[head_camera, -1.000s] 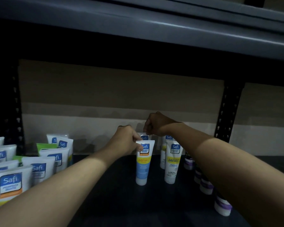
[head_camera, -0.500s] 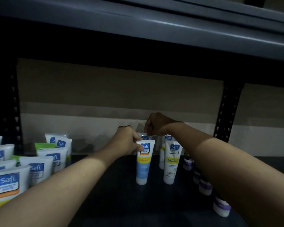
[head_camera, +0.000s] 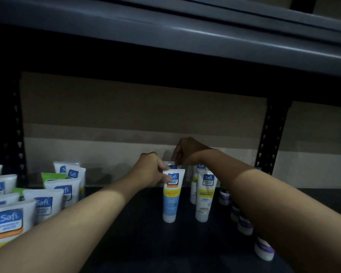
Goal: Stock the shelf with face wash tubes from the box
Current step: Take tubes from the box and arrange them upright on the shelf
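A person's left hand (head_camera: 150,170) pinches the crimped top of a blue-banded face wash tube (head_camera: 170,201) standing cap-down on the dark shelf (head_camera: 146,243). The right hand (head_camera: 185,152), fingers curled, grips the top of a second tube (head_camera: 172,166) directly behind it. Just right of the blue-banded face wash tube stands a white-and-yellow tube (head_camera: 205,198), with purple-capped tubes (head_camera: 244,227) farther right and a cluster of white tubes (head_camera: 43,203) well to its left.
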